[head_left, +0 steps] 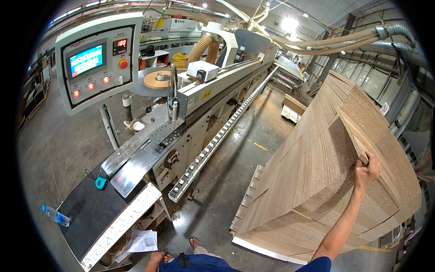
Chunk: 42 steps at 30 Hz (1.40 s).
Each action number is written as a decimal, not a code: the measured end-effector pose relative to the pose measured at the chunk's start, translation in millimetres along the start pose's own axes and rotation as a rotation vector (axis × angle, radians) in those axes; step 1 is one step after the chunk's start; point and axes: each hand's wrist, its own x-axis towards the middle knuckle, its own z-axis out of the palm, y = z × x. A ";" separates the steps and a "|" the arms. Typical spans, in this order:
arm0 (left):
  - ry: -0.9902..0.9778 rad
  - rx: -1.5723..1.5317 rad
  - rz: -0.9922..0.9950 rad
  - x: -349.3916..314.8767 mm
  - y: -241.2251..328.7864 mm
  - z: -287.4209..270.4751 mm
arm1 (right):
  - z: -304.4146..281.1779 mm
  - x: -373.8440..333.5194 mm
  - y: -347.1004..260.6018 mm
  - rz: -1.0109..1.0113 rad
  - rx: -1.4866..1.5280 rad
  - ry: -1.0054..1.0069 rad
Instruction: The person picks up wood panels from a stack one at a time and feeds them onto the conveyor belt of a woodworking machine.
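Observation:
My right hand (368, 172) is closed on the corner of a particleboard panel (349, 136), thumb and fingers pinching its edge. That panel is tilted up out of line with the big stack of wood-grain boards (294, 181) on my right. My left hand (157, 259) stays low by my body at the bottom edge, its fingers curled with nothing visible in them. Papers (143, 241) lie close to it on a lower shelf of the machine's table. My right arm reaches far across the stack.
A long edge-banding machine (217, 86) runs away ahead, with a roller rail (222, 136) along its side. Its control panel (100, 63) stands at the left. On the dark table (97, 208) are a teal tape measure (101, 183) and a water bottle (56, 216). A pallet (247, 199) supports the stack.

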 end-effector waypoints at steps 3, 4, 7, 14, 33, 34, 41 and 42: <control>0.036 -0.009 -0.024 -3.7 2.5 2.2 | -3.5 1.6 -5.2 0.012 0.041 0.001; 0.038 -0.013 -0.033 -4.9 3.0 1.8 | -3.8 1.5 -6.2 0.024 0.071 -0.007; 0.032 -0.023 -0.035 -4.8 2.9 3.4 | -4.3 -0.4 -1.2 0.069 0.078 -0.060; 0.023 0.036 0.004 2.9 -3.4 -0.3 | -3.8 -0.7 -2.2 0.073 0.077 -0.052; 0.002 0.007 0.015 12.5 -2.4 -4.1 | -2.7 -0.6 -0.9 0.072 0.056 -0.053; -0.001 0.022 0.027 19.6 -6.4 -7.0 | -1.9 0.4 -1.1 0.069 0.059 -0.048; -0.039 0.000 0.063 23.9 -9.6 -6.8 | -2.9 -0.2 -2.9 0.074 0.048 -0.040; -0.039 0.000 0.063 21.4 -8.2 -6.9 | -2.7 -0.5 -2.9 0.073 0.043 -0.040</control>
